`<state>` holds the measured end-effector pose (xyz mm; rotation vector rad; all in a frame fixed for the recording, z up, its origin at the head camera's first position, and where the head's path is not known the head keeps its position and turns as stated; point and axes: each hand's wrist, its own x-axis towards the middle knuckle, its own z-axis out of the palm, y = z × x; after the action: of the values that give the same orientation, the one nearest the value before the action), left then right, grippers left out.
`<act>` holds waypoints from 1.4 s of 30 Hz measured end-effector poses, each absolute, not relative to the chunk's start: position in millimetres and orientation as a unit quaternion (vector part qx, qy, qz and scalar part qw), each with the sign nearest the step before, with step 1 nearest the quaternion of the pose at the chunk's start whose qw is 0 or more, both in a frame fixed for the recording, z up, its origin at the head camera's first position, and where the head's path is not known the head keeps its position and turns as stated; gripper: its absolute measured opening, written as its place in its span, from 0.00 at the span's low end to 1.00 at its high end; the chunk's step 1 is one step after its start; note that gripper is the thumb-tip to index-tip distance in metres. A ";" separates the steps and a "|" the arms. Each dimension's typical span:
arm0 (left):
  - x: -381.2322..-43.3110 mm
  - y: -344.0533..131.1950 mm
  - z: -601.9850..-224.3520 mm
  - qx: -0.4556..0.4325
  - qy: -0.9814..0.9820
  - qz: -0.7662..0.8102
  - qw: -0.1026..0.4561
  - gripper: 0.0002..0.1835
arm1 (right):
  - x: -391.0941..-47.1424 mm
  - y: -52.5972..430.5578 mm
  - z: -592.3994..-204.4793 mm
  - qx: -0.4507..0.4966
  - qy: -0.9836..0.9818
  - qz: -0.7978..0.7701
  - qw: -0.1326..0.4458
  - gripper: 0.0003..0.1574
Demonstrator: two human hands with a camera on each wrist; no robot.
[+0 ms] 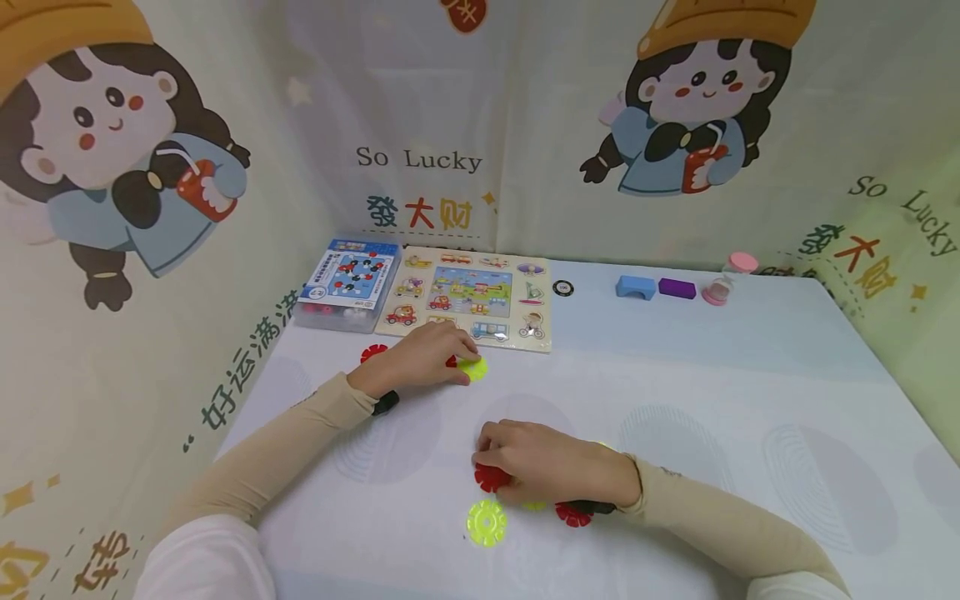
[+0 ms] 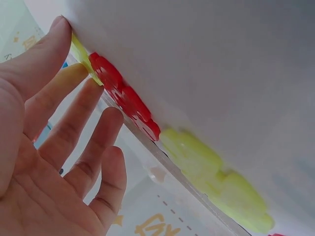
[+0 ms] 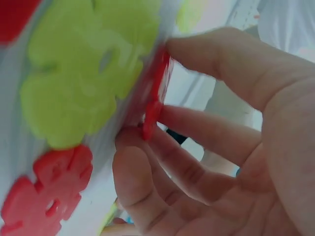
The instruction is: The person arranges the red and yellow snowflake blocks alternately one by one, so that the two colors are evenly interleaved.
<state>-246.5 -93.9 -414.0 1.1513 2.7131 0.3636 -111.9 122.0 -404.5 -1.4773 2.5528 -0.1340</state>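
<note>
Near the puzzle's front edge, my left hand (image 1: 423, 354) pinches a yellow-green notched plastic disc (image 1: 476, 367) between thumb and fingertips. Beside that disc lies a red disc (image 2: 123, 93), then a further yellow-green one (image 2: 192, 157); the back of the hand covers part of this row in the head view. Closer to me, my right hand (image 1: 551, 462) holds a red notched disc (image 1: 491, 477) by its edges, thumb on one side and fingers on the other. A yellow-green disc (image 1: 487, 523) lies flat just in front of it. Under the right wrist another red disc (image 1: 573, 515) peeks out.
At the back left stand a clear plastic box (image 1: 345, 283) with a blue printed cover and a wooden picture puzzle (image 1: 538, 287). Rightward along the back are a black round chip (image 1: 562, 288), a blue arch block (image 1: 635, 287), a purple block (image 1: 677, 288) and a pink sand timer (image 1: 729, 279).
</note>
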 end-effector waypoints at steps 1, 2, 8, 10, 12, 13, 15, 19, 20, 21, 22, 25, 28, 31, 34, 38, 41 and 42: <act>-246.6 -94.0 -414.2 0.386 0.910 0.121 0.086 0.24 | -113.2 122.0 -404.1 -0.499 0.860 -0.044 0.099 0.20; -246.6 -93.9 -414.4 0.387 0.910 0.120 0.085 0.24 | -114.3 121.9 -403.9 -0.501 0.858 -0.043 0.101 0.20; -246.5 -93.3 -414.4 0.390 0.909 0.126 0.081 0.24 | -115.6 119.3 -400.6 -0.502 0.860 -0.041 0.084 0.17; -246.6 -93.1 -414.4 0.391 0.908 0.127 0.080 0.23 | -116.7 119.1 -399.6 -0.496 0.863 -0.053 0.078 0.17; -247.0 -92.9 -414.8 0.393 0.908 0.124 0.079 0.23 | -121.0 120.7 -399.0 -0.485 0.868 -0.070 0.077 0.18; -247.3 -92.8 -414.8 0.394 0.908 0.122 0.078 0.23 | -124.8 122.0 -398.1 -0.478 0.871 -0.082 0.078 0.19; -247.9 -92.8 -414.9 0.397 0.907 0.118 0.076 0.23 | -137.9 126.5 -398.5 -0.459 0.879 -0.101 0.076 0.21; -249.1 -92.3 -414.7 0.401 0.906 0.115 0.071 0.23 | -176.7 137.6 -402.2 -0.392 0.909 -0.127 0.058 0.25; -249.2 -92.1 -414.5 0.401 0.906 0.115 0.070 0.23 | -187.0 140.1 -404.3 -0.375 0.917 -0.127 0.046 0.24; -249.3 -92.0 -414.3 0.401 0.906 0.114 0.070 0.23 | -196.5 141.8 -406.1 -0.358 0.924 -0.129 0.038 0.24; -249.4 -91.9 -414.2 0.400 0.907 0.113 0.070 0.23 | -204.7 143.1 -408.1 -0.343 0.930 -0.130 0.031 0.24; -249.4 -91.7 -414.0 0.397 0.908 0.108 0.073 0.23 | -221.2 143.1 -412.6 -0.324 0.937 -0.131 0.018 0.23; -249.0 -91.3 -413.7 0.397 0.908 0.107 0.074 0.23 | -226.0 139.4 -414.6 -0.326 0.935 -0.139 0.019 0.24; -248.3 -91.0 -412.5 0.397 0.908 0.112 0.077 0.23 | -224.5 136.0 -415.1 -0.323 0.936 -0.139 0.017 0.25; -248.0 -91.0 -411.7 0.395 0.909 0.111 0.080 0.22 | -222.7 134.0 -415.8 -0.313 0.940 -0.133 0.017 0.26; -248.3 -91.0 -412.7 0.392 0.910 0.106 0.083 0.23 | -221.6 133.1 -417.3 -0.309 0.943 -0.123 0.019 0.27; -248.6 -91.1 -414.4 0.393 0.910 0.104 0.082 0.23 | -218.8 134.5 -417.2 -0.305 0.944 -0.124 0.016 0.29; -248.7 -91.1 -414.8 0.394 0.910 0.103 0.081 0.23 | -216.3 135.3 -416.5 -0.304 0.944 -0.128 0.014 0.29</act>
<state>-248.7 -91.1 -414.8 1.1784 2.7202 0.3076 -216.3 135.3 -416.5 -0.9467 2.9385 -0.3992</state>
